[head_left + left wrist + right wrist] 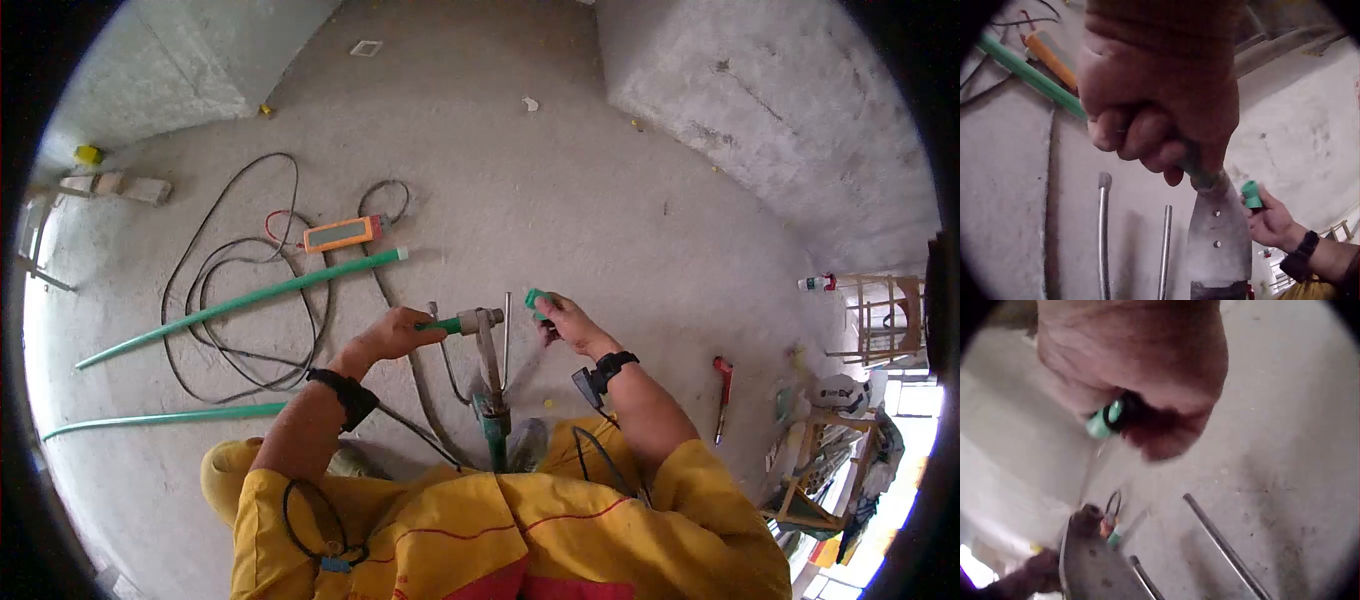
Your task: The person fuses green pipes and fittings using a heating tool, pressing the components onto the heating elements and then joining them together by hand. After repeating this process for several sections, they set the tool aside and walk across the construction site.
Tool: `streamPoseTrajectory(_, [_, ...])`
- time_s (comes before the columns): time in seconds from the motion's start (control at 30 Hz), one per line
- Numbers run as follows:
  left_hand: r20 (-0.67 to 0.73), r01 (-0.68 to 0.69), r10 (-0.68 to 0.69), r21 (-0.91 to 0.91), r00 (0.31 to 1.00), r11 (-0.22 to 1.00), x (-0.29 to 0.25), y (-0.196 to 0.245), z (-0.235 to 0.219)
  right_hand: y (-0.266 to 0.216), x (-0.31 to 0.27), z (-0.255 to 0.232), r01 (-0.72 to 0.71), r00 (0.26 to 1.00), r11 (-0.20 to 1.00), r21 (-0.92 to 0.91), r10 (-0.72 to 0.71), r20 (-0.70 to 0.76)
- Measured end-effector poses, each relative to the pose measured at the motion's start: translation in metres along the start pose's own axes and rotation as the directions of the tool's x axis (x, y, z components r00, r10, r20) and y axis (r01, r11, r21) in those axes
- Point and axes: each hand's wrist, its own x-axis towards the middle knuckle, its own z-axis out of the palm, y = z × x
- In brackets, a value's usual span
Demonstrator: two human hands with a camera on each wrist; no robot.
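Note:
My left hand [395, 333] grips a short green plastic pipe [440, 325], its end at the die of a pipe welding iron. The iron's flat metal heating plate [1219, 234], with two small holes, stands upright below that hand. Its green body [495, 430] is low between the person's feet, and a bent metal rod stand [507, 340] rises beside the plate. To the right of the plate, my right hand [572, 325] pinches a small green pipe fitting [1251, 194] between thumb and fingers, apart from the iron. In the right wrist view the fingers partly hide the fitting [1104, 422].
A long green pipe [240, 305] lies across a coil of black cable [165, 320] on the left floor, near an orange device [338, 235]. Another green pipe [170, 418] lies closer. On the right are a red-handled tool [722, 375] and a wooden rack [815, 470].

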Motion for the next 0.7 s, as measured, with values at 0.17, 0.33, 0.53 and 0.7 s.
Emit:
streamPoseTrajectory(0.17, [0.024, 0.137, -0.135, -0.119, 0.991, 0.983, 0.046, -0.039, -0.014, 0.011, -0.019, 0.046, 0.478, 0.807, 0.634, -0.608, -0.59, 0.02])
streamPoseTrajectory(0.33, [0.087, 0.063, -0.039, -0.293, 0.995, 0.954, 0.084, -0.071, -0.014, 0.062, -0.065, 0.135, 0.728, 0.68, 0.331, -0.601, -0.233, 0.695])
streamPoseTrajectory(0.53, [0.015, 0.115, -0.115, -0.254, 0.993, 0.96, 0.077, -0.072, -0.011, 0.092, -0.054, 0.143, 0.726, 0.687, 0.228, -0.649, -0.246, 0.683])
streamPoseTrajectory(0.7, [-0.112, 0.081, -0.099, -0.158, 0.989, 0.984, 0.063, -0.062, -0.003, 0.096, -0.055, 0.147, 0.732, 0.678, 0.128, -0.67, -0.241, 0.695])
